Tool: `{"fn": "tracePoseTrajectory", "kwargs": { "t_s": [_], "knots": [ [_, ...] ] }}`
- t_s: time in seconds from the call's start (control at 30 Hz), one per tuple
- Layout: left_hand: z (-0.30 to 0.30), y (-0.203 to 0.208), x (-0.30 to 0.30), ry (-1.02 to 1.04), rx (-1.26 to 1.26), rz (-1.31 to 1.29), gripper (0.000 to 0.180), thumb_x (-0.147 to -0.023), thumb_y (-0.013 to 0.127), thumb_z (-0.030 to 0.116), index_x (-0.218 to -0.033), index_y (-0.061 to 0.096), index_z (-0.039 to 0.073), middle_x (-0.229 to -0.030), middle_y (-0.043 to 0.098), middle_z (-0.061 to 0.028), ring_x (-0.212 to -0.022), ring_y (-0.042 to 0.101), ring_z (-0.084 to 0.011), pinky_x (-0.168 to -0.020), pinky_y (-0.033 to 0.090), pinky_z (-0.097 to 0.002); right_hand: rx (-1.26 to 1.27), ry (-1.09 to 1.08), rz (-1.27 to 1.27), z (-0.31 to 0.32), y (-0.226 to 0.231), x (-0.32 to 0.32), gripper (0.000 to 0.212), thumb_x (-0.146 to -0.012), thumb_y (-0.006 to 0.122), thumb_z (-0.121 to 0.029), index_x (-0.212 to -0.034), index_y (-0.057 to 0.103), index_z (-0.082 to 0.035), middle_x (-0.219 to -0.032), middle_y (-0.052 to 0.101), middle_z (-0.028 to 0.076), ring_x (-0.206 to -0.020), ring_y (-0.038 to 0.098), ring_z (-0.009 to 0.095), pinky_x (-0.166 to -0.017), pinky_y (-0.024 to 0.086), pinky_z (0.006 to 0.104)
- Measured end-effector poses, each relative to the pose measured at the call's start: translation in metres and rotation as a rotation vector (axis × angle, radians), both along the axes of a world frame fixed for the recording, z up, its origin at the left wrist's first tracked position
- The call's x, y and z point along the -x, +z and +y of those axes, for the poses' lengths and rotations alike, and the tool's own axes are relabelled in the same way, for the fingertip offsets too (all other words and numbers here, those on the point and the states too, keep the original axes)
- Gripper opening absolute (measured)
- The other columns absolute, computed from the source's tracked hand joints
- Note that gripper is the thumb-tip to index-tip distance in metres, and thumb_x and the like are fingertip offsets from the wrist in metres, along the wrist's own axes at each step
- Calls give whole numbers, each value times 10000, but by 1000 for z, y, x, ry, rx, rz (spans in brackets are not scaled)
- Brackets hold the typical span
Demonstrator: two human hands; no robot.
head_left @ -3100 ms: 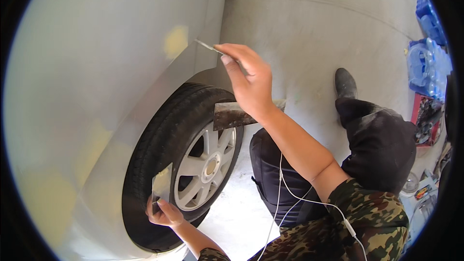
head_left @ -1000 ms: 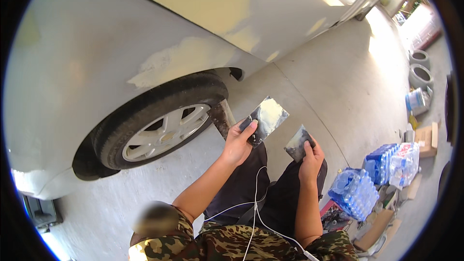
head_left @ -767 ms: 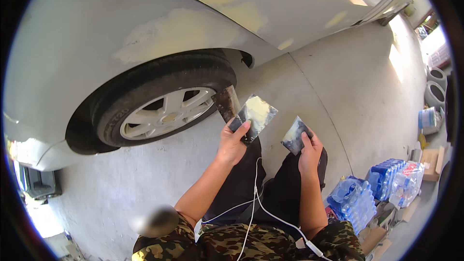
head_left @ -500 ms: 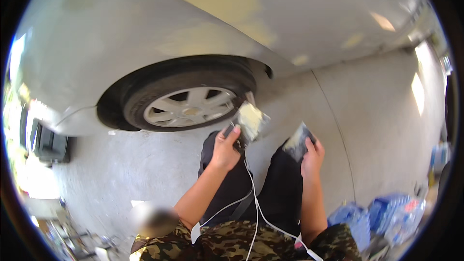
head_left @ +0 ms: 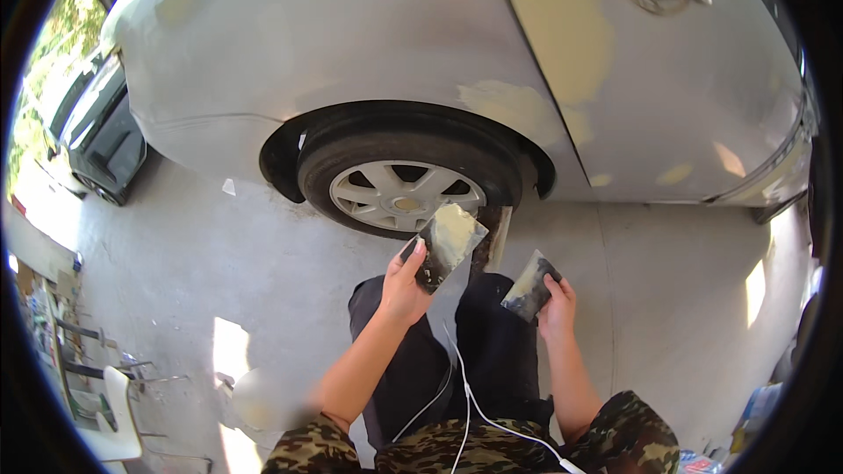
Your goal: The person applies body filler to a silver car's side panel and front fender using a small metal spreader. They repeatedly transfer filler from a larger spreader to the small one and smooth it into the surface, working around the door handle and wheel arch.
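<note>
My left hand (head_left: 405,291) is closed on a flat, dark putty spreader (head_left: 430,274), its thumb on top. A lump of pale yellow putty (head_left: 457,226) lies on the spreader's far part. In my right hand (head_left: 557,309) is a second putty spreader (head_left: 527,288), smeared with pale residue and pinched at its right edge. Both hands are over my knees, apart from each other and from the car. Ahead stands a silver-grey car body (head_left: 369,53) with dried yellow filler patches (head_left: 562,17) on the door and around the wheel arch.
The car's wheel (head_left: 406,197) is just beyond my left hand, with a dirty board-like piece (head_left: 497,241) beside it. White cables (head_left: 470,395) hang over my lap. Another dark car (head_left: 105,136) stands far left; a white chair (head_left: 118,421) is at the lower left.
The view has shifted, bringing the door handle and the dark car at left into sight. My right-hand spreader has turned and now points up and left. Both hands keep their hold.
</note>
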State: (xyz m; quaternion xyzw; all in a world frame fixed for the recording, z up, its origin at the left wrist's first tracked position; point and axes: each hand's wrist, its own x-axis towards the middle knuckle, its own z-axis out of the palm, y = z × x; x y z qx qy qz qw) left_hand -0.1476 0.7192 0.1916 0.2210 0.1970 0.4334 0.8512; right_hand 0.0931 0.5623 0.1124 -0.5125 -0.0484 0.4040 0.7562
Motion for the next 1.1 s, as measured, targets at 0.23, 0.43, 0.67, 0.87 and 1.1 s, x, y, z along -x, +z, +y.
{"fn": "tracePoseTrajectory", "kwargs": {
  "t_s": [0.23, 0.43, 0.67, 0.87, 1.1],
  "knots": [
    [-15, 3, 67, 211, -64, -164, 440, -1067, 554, 144, -1469, 508, -30, -1410, 629, -137, -1293, 619, -252, -1104, 486, -398, 107, 355, -201, 51, 13, 20, 174, -996, 647, -64, -1135, 723, 6, -1045, 738, 48, -925, 678, 125, -871, 545, 294],
    [-26, 29, 113, 323, -124, -169, 457, -1070, 532, 129, -1493, 479, -35, -1458, 598, -142, -1345, 582, -270, -1161, 432, -414, 9, 585, -294, 79, 40, 68, 275, -1017, 636, -87, -1252, 691, 43, -1110, 739, 44, -968, 668, 102, -910, 534, 279],
    [-24, 31, 130, 409, -203, -159, 509, -1069, 456, 96, -1555, 382, -35, -1569, 477, -163, -1458, 458, -297, -1221, 343, -455, -127, 664, -262, 120, 49, 102, 267, -1021, 626, -87, -1250, 683, 37, -1108, 737, 43, -976, 673, 109, -919, 531, 287],
    [-28, 16, 128, 411, -183, -106, 503, -1081, 470, 164, -1547, 408, -16, -1555, 514, -130, -1424, 505, -274, -1203, 370, -428, -137, 677, -153, 121, 18, 121, 286, -1023, 620, -80, -1273, 676, 46, -1116, 739, 54, -984, 683, 124, -925, 535, 291],
    [-25, 17, 119, 356, -132, -133, 482, -1101, 475, 188, -1532, 430, -22, -1504, 566, -129, -1371, 559, -273, -1169, 416, -432, -139, 572, -113, 104, 12, 105, 243, -989, 654, -80, -1192, 720, 36, -1048, 745, 44, -901, 687, 120, -861, 538, 271]
  ]
}}
